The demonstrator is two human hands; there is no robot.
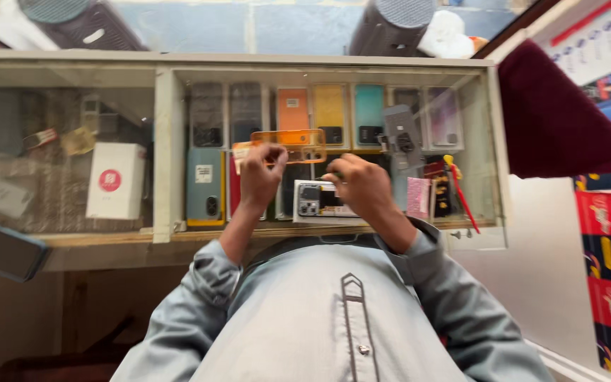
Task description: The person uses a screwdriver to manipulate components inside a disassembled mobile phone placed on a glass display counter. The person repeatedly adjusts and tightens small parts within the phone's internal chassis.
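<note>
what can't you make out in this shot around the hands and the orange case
- Left hand, head view: its fingertips curl over the orange transparent phone case, so the exact grip is hidden.
- Right hand: whatever its fingers pinch is covered by the knuckles.
- Phone on the glass counter: partly behind the right hand.
- Dark device: cut off by the left edge.

Lighting: even, moderate daylight, soft shadows. Glare — pale reflections across the glass counter (65, 163), veiling the left compartment. Focus: hands and near shirt slightly soft — motion blur. Edges: wide-angle bowing, corners stretched.
</note>
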